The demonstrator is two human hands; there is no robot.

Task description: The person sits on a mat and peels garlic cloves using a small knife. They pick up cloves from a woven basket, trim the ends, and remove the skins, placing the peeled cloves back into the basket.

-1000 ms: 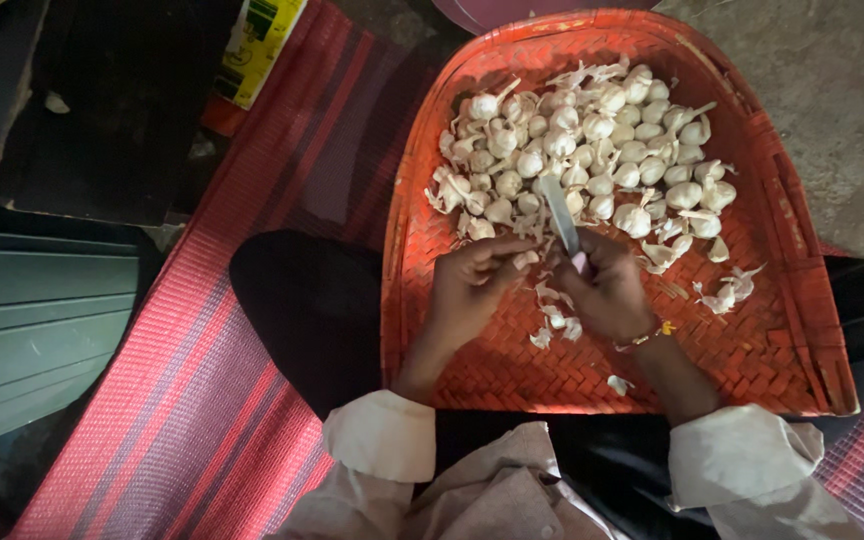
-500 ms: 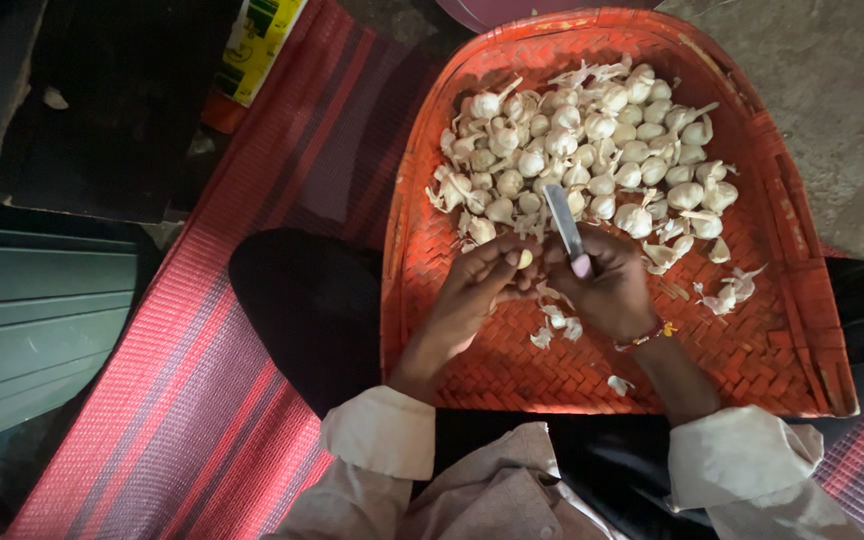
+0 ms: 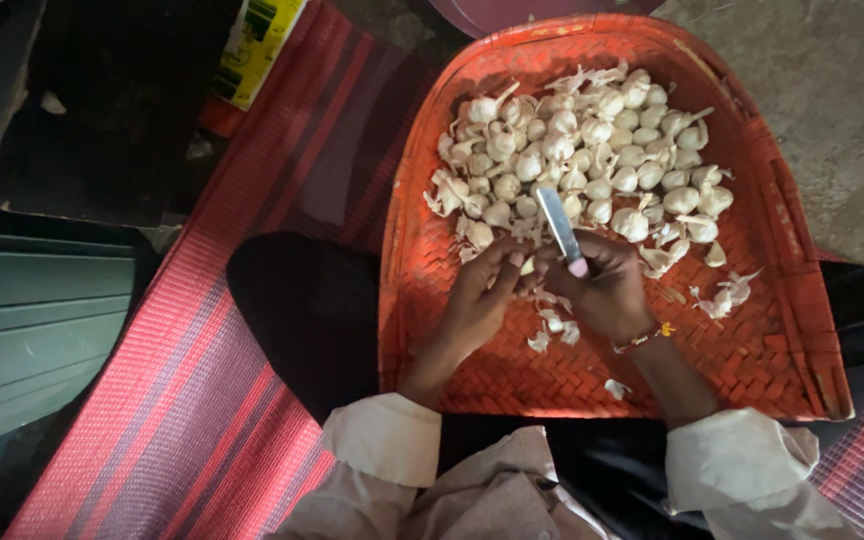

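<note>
Holding knife (image 3: 560,226) unchanged, hands closer together.

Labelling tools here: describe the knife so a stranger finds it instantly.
Start at the big orange woven tray on the person's lap, heaped with white garlic. At the heap's near edge, the right hand holds the knife. It is the only flat, straight grey metal strip among round pale bulbs.
</note>
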